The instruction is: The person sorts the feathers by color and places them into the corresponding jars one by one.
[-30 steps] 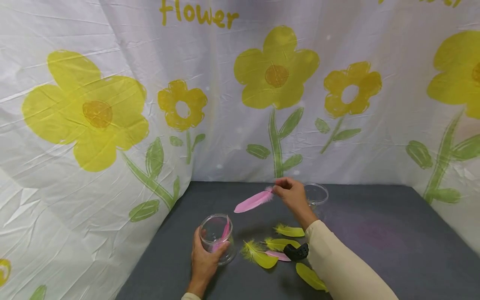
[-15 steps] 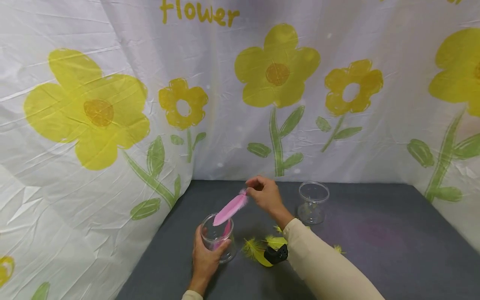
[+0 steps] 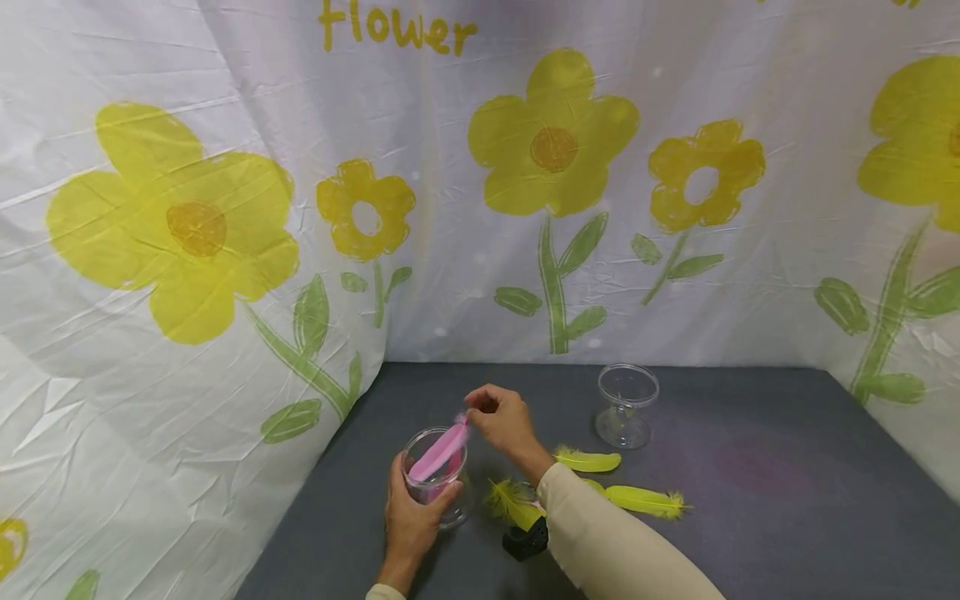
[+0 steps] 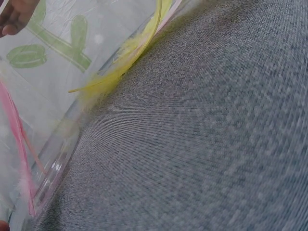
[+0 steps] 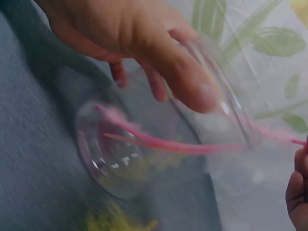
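Note:
My left hand [image 3: 411,525] grips a clear plastic cup [image 3: 460,502] from its left side, fingers and thumb wrapped round the wall. Between thumb and fingertips, my right hand [image 3: 508,423] pinches a pink feather [image 3: 438,452] by its quill end. The feather slants down to the left, its broad tip at the mouth of the cup. Inside the cup stands another pink feather [image 5: 159,142], seen through the clear wall in the right wrist view. In the left wrist view, pink feathers [image 4: 15,126] show at the left edge.
Several yellow feathers [image 3: 645,500] lie on the dark grey table [image 3: 765,533], partly under my right forearm. A second clear cup [image 3: 628,392] with a footed base stands at the back right. A flower-printed white cloth [image 3: 450,275] hangs behind the table.
My right hand has moved left and down, bringing the pink feather from the right of the cup to its mouth. The left hand and its cup have stayed nearly still.

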`<state>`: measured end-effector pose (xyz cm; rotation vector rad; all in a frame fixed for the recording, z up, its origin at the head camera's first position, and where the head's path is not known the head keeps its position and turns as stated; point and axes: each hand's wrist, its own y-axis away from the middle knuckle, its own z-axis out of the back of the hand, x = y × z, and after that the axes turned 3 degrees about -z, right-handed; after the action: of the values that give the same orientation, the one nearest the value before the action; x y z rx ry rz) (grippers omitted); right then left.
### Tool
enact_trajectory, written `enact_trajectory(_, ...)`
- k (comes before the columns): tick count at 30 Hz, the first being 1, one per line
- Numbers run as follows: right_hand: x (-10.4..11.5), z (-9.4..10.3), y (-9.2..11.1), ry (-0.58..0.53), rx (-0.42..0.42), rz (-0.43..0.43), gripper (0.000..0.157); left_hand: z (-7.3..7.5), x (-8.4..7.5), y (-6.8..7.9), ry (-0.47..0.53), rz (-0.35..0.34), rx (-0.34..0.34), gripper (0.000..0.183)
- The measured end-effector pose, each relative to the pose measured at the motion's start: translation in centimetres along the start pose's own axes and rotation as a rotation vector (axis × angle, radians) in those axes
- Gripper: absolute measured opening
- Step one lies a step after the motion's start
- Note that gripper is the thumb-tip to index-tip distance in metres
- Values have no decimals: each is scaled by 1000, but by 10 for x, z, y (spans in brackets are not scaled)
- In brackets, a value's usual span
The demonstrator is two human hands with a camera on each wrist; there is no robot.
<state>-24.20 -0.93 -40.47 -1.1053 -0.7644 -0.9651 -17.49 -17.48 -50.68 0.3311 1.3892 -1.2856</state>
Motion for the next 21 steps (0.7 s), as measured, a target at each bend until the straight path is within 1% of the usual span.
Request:
enact_trajectory(6, -5, -14, 6, -28, -5, -48, 9, 0, -2, 1, 5, 17, 8, 98)
enact_trajectory(12, -12, -25, 10, -18, -25, -88, 10, -1, -2, 1, 9, 40, 19, 98)
enact_trajectory(18, -14, -29, 13, -31, -15, -113, 10, 0, -1, 1, 15, 29, 17, 98)
enact_trajectory(21, -14, -29, 13, -83, -7, -137, 8, 0, -2, 2, 14, 28, 18, 99)
